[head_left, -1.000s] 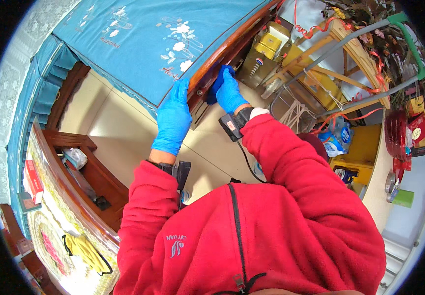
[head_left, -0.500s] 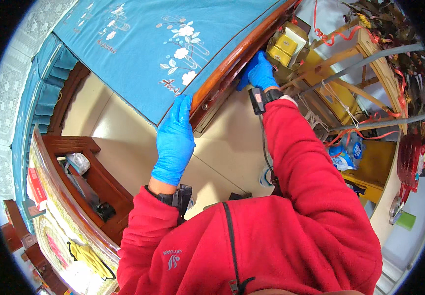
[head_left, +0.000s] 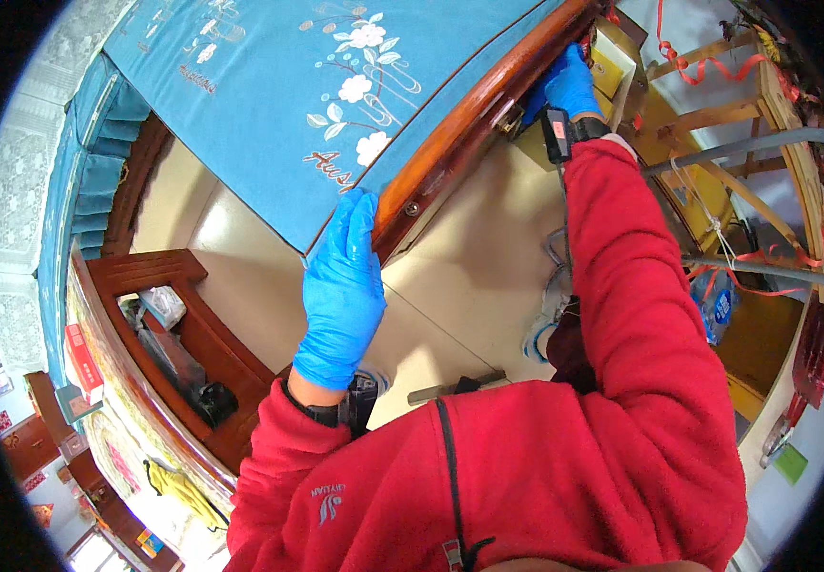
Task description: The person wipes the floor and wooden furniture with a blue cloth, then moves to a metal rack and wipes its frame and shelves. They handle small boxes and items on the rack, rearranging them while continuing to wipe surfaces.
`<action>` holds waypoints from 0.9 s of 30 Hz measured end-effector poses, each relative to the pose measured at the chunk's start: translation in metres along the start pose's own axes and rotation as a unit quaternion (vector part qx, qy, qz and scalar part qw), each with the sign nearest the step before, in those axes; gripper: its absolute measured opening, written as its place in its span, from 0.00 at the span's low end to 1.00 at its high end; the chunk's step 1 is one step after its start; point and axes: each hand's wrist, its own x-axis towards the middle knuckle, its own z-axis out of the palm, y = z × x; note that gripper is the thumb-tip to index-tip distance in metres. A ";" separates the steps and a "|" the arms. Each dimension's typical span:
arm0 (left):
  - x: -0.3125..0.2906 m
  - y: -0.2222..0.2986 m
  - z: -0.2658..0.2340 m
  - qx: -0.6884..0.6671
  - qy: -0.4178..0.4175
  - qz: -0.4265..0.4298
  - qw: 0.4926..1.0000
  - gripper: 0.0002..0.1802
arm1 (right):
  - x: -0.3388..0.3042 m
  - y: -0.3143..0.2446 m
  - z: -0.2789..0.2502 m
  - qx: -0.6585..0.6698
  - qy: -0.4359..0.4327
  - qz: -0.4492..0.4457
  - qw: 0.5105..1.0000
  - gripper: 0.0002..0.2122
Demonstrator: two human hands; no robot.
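My left hand (head_left: 340,291), in a blue glove, lies on the near corner of a table. Its fingers stretch over the edge of the embroidered blue tablecloth (head_left: 269,114); the thumb is hidden. Farther along, my right hand (head_left: 571,86), also blue-gloved, is closed against the side of the table's polished wooden edge (head_left: 474,114). Something darker blue shows under its fingers, partly in shadow; I cannot make out what it is. A metal fitting (head_left: 507,117) and a round keyhole-like disc (head_left: 412,209) sit on the wooden side.
Yellow boxes (head_left: 607,71) stand close beyond my right hand. A wooden frame (head_left: 769,133) with grey poles and red ribbon rises at the right. On the left is a dark wooden stand (head_left: 207,334) holding a plastic-wrapped item. Pale floor tiles (head_left: 469,238) lie between.
My right hand has moved away from me and to the right along the table's side, uncovering the metal fitting. My left hand stays at the corner. The view has shifted slightly.
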 end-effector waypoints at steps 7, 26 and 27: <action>-0.001 -0.006 0.006 0.022 0.064 0.060 0.996 0.39 | -0.037 0.053 0.005 0.000 -0.075 0.035 0.997 0.31; -0.029 -0.011 -0.023 -0.072 -0.004 0.037 0.997 0.39 | -0.327 0.245 0.120 -0.163 0.078 0.158 0.971 0.06; -0.031 -0.010 -0.024 -0.071 -0.001 0.034 0.997 0.39 | -0.323 0.248 0.118 -0.177 0.077 0.172 0.966 0.05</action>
